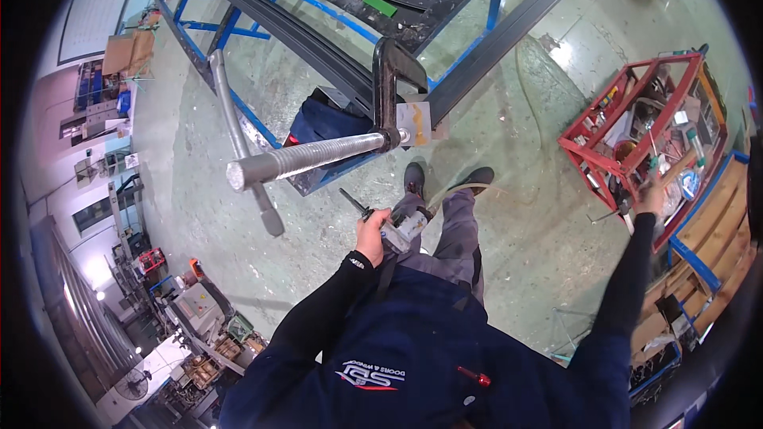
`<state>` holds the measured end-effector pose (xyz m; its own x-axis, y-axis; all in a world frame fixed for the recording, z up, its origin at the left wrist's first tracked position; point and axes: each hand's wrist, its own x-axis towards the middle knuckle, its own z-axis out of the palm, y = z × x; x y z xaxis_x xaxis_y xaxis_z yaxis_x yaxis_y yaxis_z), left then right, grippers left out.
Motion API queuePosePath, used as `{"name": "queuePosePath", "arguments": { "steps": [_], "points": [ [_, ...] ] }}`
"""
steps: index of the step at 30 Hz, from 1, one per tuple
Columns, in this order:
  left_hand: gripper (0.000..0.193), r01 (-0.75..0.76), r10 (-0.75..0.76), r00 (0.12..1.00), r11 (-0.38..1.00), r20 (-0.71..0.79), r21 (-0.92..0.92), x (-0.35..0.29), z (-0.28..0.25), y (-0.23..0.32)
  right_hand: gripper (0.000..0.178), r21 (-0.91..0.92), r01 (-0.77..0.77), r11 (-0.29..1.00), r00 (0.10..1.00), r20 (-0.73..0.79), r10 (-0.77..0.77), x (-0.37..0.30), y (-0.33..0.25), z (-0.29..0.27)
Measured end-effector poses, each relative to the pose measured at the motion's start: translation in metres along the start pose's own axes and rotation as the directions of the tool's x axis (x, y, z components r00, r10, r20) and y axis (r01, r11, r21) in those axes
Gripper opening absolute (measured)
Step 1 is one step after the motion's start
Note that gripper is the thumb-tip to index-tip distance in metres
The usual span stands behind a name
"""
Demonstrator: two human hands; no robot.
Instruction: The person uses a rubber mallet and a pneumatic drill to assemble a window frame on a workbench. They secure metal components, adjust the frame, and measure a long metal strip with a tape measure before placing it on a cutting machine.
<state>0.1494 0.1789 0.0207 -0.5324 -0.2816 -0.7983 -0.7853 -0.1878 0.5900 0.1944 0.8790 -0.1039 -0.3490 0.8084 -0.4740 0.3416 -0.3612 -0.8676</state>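
My left hand (370,237) is wrapped around a grey power drill (405,232), which looks air-driven. A thin dark bit points up and left from its chuck, and a pale hose trails to the right by my shoes. Far out to the right, my right hand (650,199) reaches to the near edge of a red metal tool cart (584,147). Small tools and bottles crowd the cart around the fingers, so I cannot make out a grip. Ahead, a large black C-clamp (387,87) with a threaded silver screw (318,156) grips a dark metal profile (318,40).
A blue-framed workbench (497,0) carries scraps and a green block (380,5). The clamp's long bar handle (238,139) juts toward me. A dark blue bin (326,123) stands beneath. Wooden slats in a blue frame (711,222) lie beside the cart; machinery (199,306) stands left.
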Motion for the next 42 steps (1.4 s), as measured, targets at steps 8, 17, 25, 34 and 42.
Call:
{"name": "queuePosePath", "arguments": {
  "steps": [8, 17, 25, 34, 42],
  "points": [
    [0.023, -0.056, 0.049, 0.981, 0.998, 0.187, 0.031, 0.021, -0.002, 0.012, 0.018, -0.016, 0.164, 0.986, 0.980, 0.120, -0.161, -0.347, -0.004, 0.096],
    [0.020, -0.092, 0.072, 0.935, 0.995, 0.347, 0.040, 0.052, -0.055, 0.042, 0.037, -0.481, 0.757, 0.443, 0.591, 0.792, -0.151, -0.526, -0.011, 0.187],
    [0.024, -0.159, 0.090, 0.920, 0.975, 0.381, 0.153, 0.071, -0.096, 0.041, 0.037, -0.555, 0.771, 0.312, 0.620, 0.766, -0.170, -0.518, -0.019, 0.244],
    [0.024, -0.092, 0.061, 0.922, 0.994, 0.383, 0.063, 0.070, -0.090, 0.041, 0.033, -0.470, 0.858, 0.208, 0.486, 0.873, -0.031, -0.534, -0.026, 0.245],
    [0.024, -0.163, 0.092, 0.895, 0.978, 0.436, 0.129, 0.080, -0.089, 0.042, 0.034, -0.543, 0.803, 0.246, 0.579, 0.809, -0.104, -0.528, -0.014, 0.249]
  ]
}}
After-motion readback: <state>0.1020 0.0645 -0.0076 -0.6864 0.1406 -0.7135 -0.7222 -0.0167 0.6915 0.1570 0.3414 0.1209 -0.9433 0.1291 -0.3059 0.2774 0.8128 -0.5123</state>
